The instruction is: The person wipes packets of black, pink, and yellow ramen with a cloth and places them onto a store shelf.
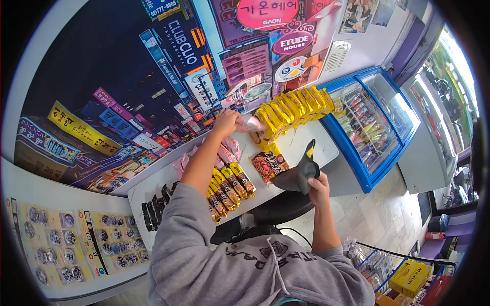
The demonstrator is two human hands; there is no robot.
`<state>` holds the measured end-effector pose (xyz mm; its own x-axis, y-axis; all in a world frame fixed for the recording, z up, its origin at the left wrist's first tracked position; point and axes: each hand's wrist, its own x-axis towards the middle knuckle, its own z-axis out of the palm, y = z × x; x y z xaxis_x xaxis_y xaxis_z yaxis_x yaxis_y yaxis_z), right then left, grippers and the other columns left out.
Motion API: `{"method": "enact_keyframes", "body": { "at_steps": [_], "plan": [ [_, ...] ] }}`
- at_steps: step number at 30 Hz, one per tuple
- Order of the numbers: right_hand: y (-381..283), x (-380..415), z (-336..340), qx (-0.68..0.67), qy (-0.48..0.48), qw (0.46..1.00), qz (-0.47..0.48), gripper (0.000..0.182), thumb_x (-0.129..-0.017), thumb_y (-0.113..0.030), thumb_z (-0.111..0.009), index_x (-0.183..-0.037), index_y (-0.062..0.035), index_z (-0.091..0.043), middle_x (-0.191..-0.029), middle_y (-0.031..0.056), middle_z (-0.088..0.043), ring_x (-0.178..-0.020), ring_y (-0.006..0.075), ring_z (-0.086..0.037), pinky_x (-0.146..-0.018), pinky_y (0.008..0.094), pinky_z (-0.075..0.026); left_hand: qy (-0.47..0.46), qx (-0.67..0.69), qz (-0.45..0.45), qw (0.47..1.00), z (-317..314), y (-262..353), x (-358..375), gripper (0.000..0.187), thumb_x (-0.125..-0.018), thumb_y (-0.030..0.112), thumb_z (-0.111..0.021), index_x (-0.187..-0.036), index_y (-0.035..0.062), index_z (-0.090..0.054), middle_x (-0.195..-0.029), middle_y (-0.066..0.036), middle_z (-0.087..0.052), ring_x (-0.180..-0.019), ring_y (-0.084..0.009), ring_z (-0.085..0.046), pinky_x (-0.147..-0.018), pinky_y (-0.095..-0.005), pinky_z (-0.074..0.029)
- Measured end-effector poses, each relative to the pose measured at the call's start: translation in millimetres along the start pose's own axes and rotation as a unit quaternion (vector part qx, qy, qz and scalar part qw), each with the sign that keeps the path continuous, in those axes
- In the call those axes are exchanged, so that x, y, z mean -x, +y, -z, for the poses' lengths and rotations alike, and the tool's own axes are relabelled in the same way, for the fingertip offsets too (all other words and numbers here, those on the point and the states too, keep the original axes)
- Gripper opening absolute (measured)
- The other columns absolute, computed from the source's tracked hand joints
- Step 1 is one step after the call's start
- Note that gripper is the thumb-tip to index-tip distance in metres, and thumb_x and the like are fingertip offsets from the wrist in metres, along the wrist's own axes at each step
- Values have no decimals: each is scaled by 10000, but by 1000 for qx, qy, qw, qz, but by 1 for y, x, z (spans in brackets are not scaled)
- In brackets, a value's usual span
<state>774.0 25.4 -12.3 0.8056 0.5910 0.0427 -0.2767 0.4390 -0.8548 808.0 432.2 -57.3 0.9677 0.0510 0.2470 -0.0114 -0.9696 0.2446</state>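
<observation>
My left hand [227,123] reaches to the back of the white table and is closed on a pink snack pack [247,124], partly blurred, beside the row of yellow snack packs [293,109]. With my right hand [319,187] I grip a dark grey cloth [301,173] with a yellow patch, over the table's front edge. Near the cloth lies a red-brown snack bag [269,166] with Korean lettering. Other pink packs [229,151] stand below my left forearm, in front of which sit yellow-and-brown packs [232,186] in a row.
Black packs [155,206] line the left end of the white table [319,142]. A blue-framed glass-top freezer [372,122] adjoins its right end. Behind my right elbow is a wire rack with a yellow box [410,278]. A dark chair [283,208] is tucked close before me.
</observation>
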Motion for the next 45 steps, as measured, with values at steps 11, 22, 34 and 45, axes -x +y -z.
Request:
{"method": "enact_keyframes", "body": {
  "at_steps": [11,22,34,45],
  "plan": [
    [-33,-51,-200,481,-84,760,429,368,-568,-63,-696,-847,-26,-459,-1187,193,-471,-1082,360,-445,-906,461,-360,229,839,104,481,129,142,119,356,-891,62,-470,-1241,43,-404,-1170,-88,-535,-1028,-195,-559,-863,-324,-480],
    [-15,-33,-327,454,-132,790,389,334,-771,-93,-560,-1100,-31,-564,-1266,161,-482,-1193,385,-408,-977,484,-335,391,696,127,589,187,164,243,335,-890,88,-504,-1207,26,-418,-1085,-52,-535,-938,-108,-523,-822,-259,-423],
    [30,-14,-379,470,-130,868,90,478,-876,-352,-508,-1174,21,-511,-993,235,-602,-932,338,-581,-846,352,-407,408,715,125,554,228,154,345,381,-876,49,-519,-1226,25,-368,-1127,-75,-516,-999,-132,-512,-895,-299,-407],
    [82,48,-387,99,-120,981,-117,387,-855,-350,-585,-1004,7,-593,-886,37,-595,-800,91,-530,-699,206,-415,325,830,154,426,247,101,426,296,-894,110,-494,-1173,12,-479,-1085,-103,-586,-976,-169,-587,-825,-325,-492]
  ]
}}
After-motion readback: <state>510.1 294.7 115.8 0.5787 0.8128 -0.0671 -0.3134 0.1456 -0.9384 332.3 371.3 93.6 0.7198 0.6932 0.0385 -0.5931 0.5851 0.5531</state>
